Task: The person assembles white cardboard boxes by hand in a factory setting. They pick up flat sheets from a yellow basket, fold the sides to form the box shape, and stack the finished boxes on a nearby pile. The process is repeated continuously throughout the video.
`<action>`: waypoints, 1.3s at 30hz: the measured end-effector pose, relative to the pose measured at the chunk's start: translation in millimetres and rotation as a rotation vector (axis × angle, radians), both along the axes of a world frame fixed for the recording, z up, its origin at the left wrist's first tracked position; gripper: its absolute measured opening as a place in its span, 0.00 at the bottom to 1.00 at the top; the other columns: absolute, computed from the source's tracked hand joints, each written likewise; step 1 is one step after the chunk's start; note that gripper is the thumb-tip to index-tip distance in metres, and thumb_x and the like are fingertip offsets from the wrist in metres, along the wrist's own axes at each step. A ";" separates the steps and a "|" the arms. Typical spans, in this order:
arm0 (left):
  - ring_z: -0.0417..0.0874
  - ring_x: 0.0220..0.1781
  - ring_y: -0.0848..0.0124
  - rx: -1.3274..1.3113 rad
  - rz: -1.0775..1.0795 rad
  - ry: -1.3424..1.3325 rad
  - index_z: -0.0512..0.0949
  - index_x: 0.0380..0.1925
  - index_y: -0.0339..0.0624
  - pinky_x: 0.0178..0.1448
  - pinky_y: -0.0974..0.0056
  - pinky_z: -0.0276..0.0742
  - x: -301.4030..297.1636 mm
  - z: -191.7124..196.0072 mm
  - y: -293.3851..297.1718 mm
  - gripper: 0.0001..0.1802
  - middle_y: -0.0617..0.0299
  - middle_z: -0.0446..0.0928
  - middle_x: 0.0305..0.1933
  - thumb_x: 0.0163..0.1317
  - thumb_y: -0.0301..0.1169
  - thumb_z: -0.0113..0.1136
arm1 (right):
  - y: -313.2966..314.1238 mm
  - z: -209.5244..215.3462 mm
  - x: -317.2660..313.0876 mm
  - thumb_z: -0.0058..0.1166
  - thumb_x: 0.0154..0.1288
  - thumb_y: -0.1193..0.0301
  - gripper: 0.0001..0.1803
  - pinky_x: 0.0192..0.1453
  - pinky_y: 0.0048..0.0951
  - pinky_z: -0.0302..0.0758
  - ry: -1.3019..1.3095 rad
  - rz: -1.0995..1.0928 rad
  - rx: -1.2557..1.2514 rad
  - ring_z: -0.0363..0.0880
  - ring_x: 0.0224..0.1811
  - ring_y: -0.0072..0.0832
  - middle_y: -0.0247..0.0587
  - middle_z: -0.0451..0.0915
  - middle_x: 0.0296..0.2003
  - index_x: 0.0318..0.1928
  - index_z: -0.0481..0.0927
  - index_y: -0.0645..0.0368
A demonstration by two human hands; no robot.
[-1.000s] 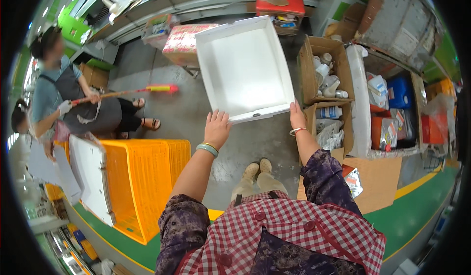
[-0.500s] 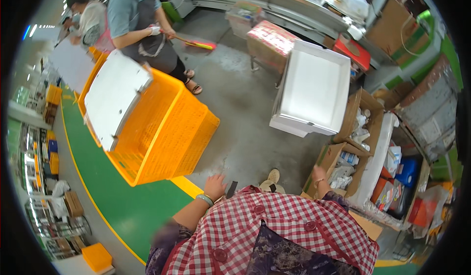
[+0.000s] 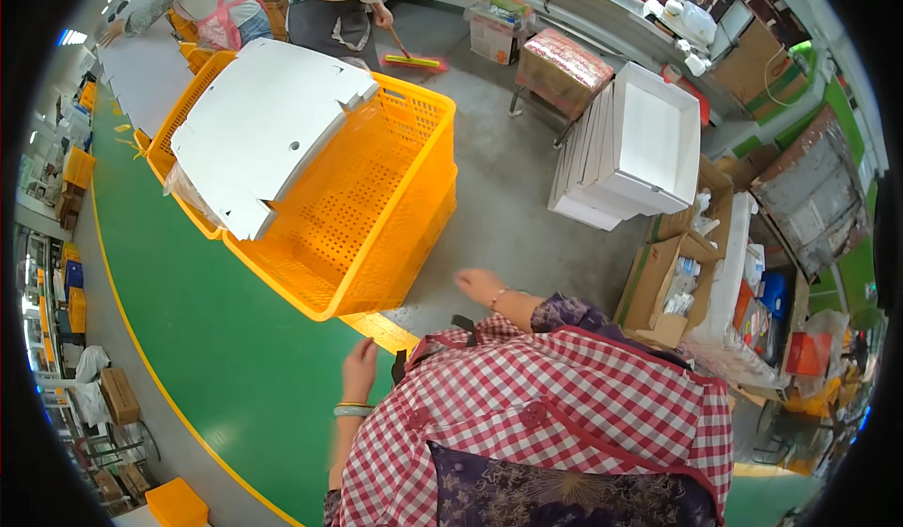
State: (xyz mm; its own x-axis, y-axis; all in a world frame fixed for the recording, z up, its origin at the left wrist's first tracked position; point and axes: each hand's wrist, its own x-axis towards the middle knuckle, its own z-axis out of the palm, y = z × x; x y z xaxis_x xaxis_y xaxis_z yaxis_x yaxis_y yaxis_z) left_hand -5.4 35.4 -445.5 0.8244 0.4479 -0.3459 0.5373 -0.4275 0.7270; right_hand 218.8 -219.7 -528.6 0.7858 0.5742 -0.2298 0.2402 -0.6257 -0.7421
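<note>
The left hand (image 3: pixel 357 374) hangs over the green floor (image 3: pixel 235 367), the right hand (image 3: pixel 482 287) just past the checked apron (image 3: pixel 527 377); fingers look loosely bent, but how far open I cannot tell. Nearest, ahead and left, stands a yellow crate (image 3: pixel 423 212), open-topped, full of small holes, a white panel (image 3: pixel 268 132) lying across part of it. Ahead right are stacked white boxes (image 3: pixel 658 132) and, nearer, a cardboard box (image 3: pixel 649 287). Farther off, a co-worker (image 3: pixel 324 19) holds a broom (image 3: pixel 414 61).

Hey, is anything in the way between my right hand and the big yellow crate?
Nothing visible: between your right hand and the near side of the yellow crate, only grey floor shows. The white panel covers part of the crate's opening, on the side farther from that hand.
</note>
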 end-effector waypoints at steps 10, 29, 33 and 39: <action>0.78 0.42 0.74 -0.239 0.605 -0.508 0.75 0.50 0.33 0.47 0.68 0.73 65.0 61.6 162.4 0.19 0.60 0.80 0.42 0.68 0.37 0.51 | 201.4 71.4 12.5 0.50 0.64 0.60 0.14 0.37 0.34 0.75 0.046 -0.040 0.376 0.80 0.32 0.38 0.43 0.81 0.31 0.38 0.81 0.56; 0.79 0.33 0.60 0.245 0.738 -0.227 0.77 0.41 0.27 0.38 0.59 0.74 210.5 -10.0 358.3 0.23 0.47 0.79 0.34 0.58 0.40 0.58 | 406.4 57.4 142.9 0.48 0.67 0.53 0.27 0.31 0.26 0.75 0.678 -0.364 0.545 0.80 0.34 0.29 0.48 0.79 0.42 0.54 0.71 0.63; 0.80 0.31 0.52 0.244 0.737 -0.274 0.79 0.34 0.27 0.38 0.55 0.75 218.8 -16.7 358.3 0.22 0.43 0.79 0.30 0.54 0.42 0.61 | 424.4 67.0 112.0 0.48 0.67 0.53 0.27 0.32 0.26 0.76 0.641 -0.324 0.448 0.80 0.35 0.28 0.46 0.79 0.43 0.55 0.71 0.63; 0.66 0.60 0.45 0.154 0.681 -0.066 0.73 0.48 0.27 0.64 0.50 0.62 228.8 14.1 335.9 0.30 0.36 0.64 0.59 0.54 0.45 0.58 | 451.2 97.6 77.3 0.48 0.66 0.55 0.24 0.32 0.28 0.77 0.470 -0.230 0.215 0.81 0.33 0.28 0.43 0.80 0.38 0.50 0.75 0.64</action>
